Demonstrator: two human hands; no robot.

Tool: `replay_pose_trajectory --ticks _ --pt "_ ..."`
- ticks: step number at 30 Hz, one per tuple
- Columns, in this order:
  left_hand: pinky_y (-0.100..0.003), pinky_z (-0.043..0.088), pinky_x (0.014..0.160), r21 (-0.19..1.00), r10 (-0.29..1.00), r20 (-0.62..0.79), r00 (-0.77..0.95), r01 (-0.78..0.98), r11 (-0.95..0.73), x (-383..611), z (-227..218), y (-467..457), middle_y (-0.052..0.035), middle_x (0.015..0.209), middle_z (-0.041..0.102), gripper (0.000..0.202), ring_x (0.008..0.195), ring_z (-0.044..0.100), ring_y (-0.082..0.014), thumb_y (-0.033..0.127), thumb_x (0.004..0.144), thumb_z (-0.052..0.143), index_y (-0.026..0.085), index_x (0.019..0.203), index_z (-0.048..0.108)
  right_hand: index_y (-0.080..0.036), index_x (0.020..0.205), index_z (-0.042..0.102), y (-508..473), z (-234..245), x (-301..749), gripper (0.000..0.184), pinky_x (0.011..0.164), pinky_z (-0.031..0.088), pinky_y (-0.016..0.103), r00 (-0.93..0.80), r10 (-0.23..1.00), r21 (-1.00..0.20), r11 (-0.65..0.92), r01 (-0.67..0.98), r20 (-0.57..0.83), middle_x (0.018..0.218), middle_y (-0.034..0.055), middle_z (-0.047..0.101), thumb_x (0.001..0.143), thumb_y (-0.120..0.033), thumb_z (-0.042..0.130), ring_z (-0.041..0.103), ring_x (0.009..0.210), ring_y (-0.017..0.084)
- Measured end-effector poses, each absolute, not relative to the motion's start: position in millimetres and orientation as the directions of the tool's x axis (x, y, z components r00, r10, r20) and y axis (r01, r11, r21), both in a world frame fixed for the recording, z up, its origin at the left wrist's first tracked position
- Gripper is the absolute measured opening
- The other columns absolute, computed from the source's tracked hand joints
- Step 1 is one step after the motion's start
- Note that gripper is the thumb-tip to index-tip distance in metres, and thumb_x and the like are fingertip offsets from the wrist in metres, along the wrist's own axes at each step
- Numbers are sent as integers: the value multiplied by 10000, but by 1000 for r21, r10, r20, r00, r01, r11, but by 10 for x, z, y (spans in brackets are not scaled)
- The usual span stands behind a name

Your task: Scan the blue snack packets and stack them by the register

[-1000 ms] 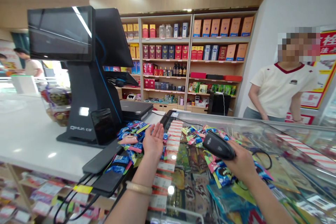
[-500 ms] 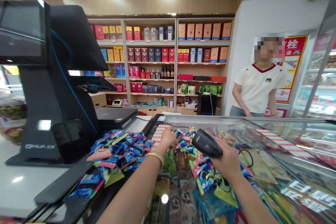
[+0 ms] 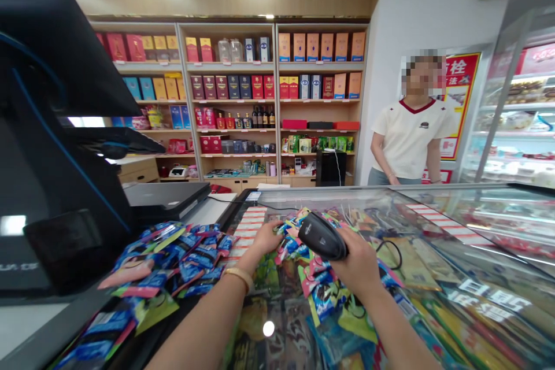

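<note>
**Handheld barcode scanner point(image 3: 321, 236), black, corded**
Gripped in right hand point(image 3: 358, 266), nose tilted toward blue foil snack packets point(image 3: 289, 247), loosely heaped at the fingertips of left hand point(image 3: 265, 238).

The scanner point(image 3: 323, 236) is cased in smooth, glossy black plastic. The snack packets point(image 3: 191, 260) are made of shiny, crinkled foil film. The counter top point(image 3: 459, 208) is glass, smooth and strongly reflective. The bracelet point(image 3: 239, 277) is finished in polished gold-coloured metal. The paper price strips point(image 3: 245, 230) appear matt. The shelves point(image 3: 229, 66) are made of pale wood, and the T-shirt point(image 3: 407, 139) is of soft, matt cloth.
</note>
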State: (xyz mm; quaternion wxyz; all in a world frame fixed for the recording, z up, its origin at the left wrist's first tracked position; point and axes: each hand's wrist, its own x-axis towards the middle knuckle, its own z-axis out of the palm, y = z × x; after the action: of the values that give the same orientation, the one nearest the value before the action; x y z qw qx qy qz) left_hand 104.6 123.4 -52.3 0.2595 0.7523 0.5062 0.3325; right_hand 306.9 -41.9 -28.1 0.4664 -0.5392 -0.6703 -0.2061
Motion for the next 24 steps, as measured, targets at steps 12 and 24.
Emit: replay_pose_trajectory --ticks 12,24 --pt "-323 528 785 953 949 211 236 165 -253 829 -422 476 -58 911 747 236 858 684 -233 204 696 671 179 928 707 -210 875 623 -439 -297 3018 185 675 445 274 2 578 -272 383 883 816 814 38 647 704 -201 553 607 754 193" --pt "-251 564 581 920 980 173 101 -371 -124 799 -252 152 -52 822 710 249 663 680 -161 225 708 716 148 923 617 -198 858 620 -490 -260 2923 217 634 433 270 -61 559 -232 438 869 827 769 40 630 666 -171 520 586 717 186"
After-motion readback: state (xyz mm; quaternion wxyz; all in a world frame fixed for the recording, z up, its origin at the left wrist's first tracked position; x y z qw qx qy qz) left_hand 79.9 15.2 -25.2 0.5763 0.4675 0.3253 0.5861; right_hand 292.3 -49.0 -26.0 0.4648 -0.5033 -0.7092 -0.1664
